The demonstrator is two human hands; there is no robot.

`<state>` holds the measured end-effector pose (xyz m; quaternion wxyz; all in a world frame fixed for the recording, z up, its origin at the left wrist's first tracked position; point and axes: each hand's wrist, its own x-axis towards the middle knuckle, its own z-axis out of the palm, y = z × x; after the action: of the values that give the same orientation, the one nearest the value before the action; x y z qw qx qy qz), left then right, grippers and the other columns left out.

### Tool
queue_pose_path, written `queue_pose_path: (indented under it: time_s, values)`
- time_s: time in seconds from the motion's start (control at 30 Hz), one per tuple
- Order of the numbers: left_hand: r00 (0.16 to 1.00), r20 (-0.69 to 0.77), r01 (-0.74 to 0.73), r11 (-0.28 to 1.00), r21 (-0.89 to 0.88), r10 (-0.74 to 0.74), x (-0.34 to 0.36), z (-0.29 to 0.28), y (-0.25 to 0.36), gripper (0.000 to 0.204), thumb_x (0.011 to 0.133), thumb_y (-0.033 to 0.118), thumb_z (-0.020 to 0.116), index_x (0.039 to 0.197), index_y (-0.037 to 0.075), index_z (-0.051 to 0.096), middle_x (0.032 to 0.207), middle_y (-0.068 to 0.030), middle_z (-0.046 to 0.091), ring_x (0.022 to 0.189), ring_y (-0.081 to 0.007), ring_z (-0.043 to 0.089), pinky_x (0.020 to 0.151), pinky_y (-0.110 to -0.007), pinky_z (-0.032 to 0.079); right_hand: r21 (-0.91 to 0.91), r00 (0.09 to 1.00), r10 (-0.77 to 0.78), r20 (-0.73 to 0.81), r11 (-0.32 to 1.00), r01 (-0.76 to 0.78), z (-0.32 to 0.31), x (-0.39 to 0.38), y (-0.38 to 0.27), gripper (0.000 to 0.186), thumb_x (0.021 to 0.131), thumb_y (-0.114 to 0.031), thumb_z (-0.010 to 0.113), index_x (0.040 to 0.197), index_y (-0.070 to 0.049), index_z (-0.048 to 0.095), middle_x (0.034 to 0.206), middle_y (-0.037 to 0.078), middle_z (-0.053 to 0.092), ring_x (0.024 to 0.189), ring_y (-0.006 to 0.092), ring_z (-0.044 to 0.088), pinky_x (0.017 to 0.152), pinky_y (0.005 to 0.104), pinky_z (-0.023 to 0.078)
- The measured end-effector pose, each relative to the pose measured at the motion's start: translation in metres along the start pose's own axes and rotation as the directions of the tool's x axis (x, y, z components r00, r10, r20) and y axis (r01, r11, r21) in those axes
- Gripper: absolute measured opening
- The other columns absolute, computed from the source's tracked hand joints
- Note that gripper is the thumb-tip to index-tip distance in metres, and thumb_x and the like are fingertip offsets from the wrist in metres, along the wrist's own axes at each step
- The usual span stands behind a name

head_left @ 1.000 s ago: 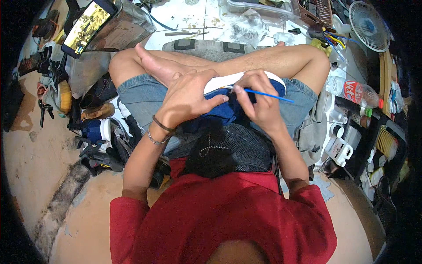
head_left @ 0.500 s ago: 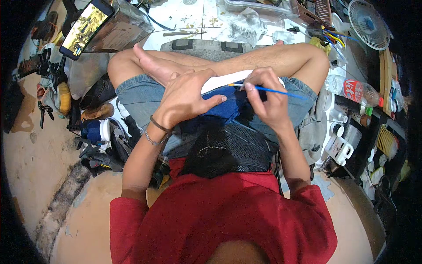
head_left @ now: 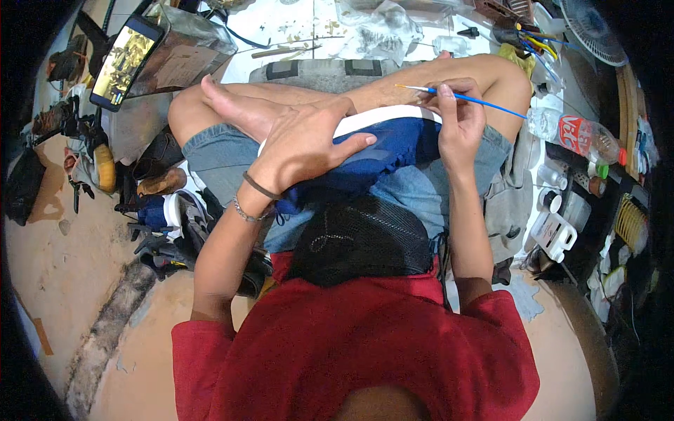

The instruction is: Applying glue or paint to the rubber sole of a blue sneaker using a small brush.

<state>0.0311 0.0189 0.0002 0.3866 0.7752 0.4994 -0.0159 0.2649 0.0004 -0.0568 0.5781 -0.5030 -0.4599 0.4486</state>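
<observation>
A blue shoe point(head_left: 393, 144) with a white sole edge lies across my lap, its sole side facing away from me. My left hand point(head_left: 312, 144) grips its left end, thumb lying over the blue upper and the other fingers hidden beyond it. Between the thumb and fingers of my right hand point(head_left: 460, 119) is a slim paintbrush point(head_left: 484, 103) with a blue handle. Its yellowish tip points left, just above the white sole edge and seemingly apart from it.
A phone point(head_left: 126, 63) with a lit screen leans against a box point(head_left: 189, 63) at the far left. Several shoes and tools lie along the left. On the right are a plastic bottle point(head_left: 576, 135), a white jug point(head_left: 554, 236) and a fan point(head_left: 595, 31).
My right hand has lifted the paintbrush away from the shoe, up and to the right. More of the blue upper shows now. My left hand keeps its hold.
</observation>
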Motion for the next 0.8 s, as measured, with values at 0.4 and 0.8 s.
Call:
queue_pose_path:
  time_s: [0.4, 0.8]
  values:
    - [0.999, -0.018, 0.032, 0.999, 0.016, -0.031, 0.009, 0.004, -0.002, 0.049, 0.086, 0.048, 0.071, 0.103, 0.003, 0.067, 0.094, -0.0205, 0.071, 0.092, -0.0393, 0.069, 0.083, -0.045, 0.052, 0.035, 0.999, 0.027, 0.038, 0.999, -0.028, 0.002, 0.003, 0.005, 0.015, 0.101, -0.015, 0.058, 0.101, 0.000, 0.057, 0.088, 0.008, 0.067, 0.082, 0.0144, 0.068, 0.075, 0.0270, 0.054]
    - [0.991, -0.116, -0.069, 0.998, 0.004, 0.069, 0.012, 0.001, -0.010, 0.046, 0.086, 0.039, 0.075, 0.110, 0.001, 0.064, 0.099, -0.0209, 0.070, 0.095, -0.0359, 0.068, 0.086, -0.041, 0.052, 0.190, 0.990, 0.137, 0.027, 0.972, -0.140, 0.009, 0.006, -0.009, 0.017, 0.100, -0.016, 0.062, 0.098, 0.000, 0.058, 0.085, 0.008, 0.068, 0.078, 0.0142, 0.068, 0.076, 0.0261, 0.055]
